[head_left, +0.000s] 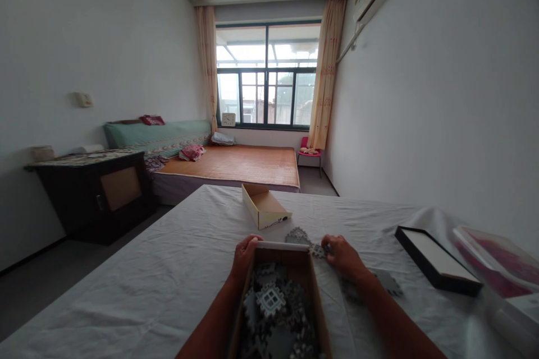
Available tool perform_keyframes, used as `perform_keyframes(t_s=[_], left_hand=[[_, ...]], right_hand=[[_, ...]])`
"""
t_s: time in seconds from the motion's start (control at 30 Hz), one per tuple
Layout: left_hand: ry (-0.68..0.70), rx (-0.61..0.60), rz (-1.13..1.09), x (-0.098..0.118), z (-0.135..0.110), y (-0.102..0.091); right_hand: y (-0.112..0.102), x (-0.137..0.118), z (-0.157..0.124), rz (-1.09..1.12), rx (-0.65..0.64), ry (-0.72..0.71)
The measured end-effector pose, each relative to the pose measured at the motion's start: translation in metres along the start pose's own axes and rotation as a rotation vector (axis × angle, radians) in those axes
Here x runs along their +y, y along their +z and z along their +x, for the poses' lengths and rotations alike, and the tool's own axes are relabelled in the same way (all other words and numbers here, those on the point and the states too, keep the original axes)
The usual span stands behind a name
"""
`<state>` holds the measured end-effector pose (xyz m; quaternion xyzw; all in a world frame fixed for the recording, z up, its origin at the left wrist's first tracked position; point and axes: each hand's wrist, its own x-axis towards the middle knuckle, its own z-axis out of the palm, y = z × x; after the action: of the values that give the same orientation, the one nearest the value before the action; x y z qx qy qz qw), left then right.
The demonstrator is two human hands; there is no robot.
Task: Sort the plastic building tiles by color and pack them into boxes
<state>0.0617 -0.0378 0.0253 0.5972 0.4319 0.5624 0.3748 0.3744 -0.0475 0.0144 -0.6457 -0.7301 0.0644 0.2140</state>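
Observation:
A cardboard box (283, 246) stands at the front of the table, full of grey toothed-edge interlocking pieces (281, 341). One piece with a window pattern (270, 298) lies on top of them. My left hand (244, 256) is closed around the box's far left corner. Just beyond the box's far right corner, my right hand (343, 255) pinches a small grey toothed piece (317, 251). Another grey toothed piece (297, 233) lies on the cloth behind the box. More grey pieces (386, 282) lie beneath my right forearm, which partly hides them.
A white cloth (147, 286) covers the table. Past the box sits an open cardboard tray (261, 210). To the right are a black-edged box or lid (438, 258) and a clear plastic container (497, 255) with red contents. A bed (236, 162) stands beyond the table.

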Motion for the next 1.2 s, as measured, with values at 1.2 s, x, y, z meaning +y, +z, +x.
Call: perform_keyframes(t_s=[1.2], left_hand=[[0.001,-0.028,-0.070,-0.010,0.001,0.000]], right_hand=[[0.002,-0.060,0.057,-0.046,-0.153,-0.165]])
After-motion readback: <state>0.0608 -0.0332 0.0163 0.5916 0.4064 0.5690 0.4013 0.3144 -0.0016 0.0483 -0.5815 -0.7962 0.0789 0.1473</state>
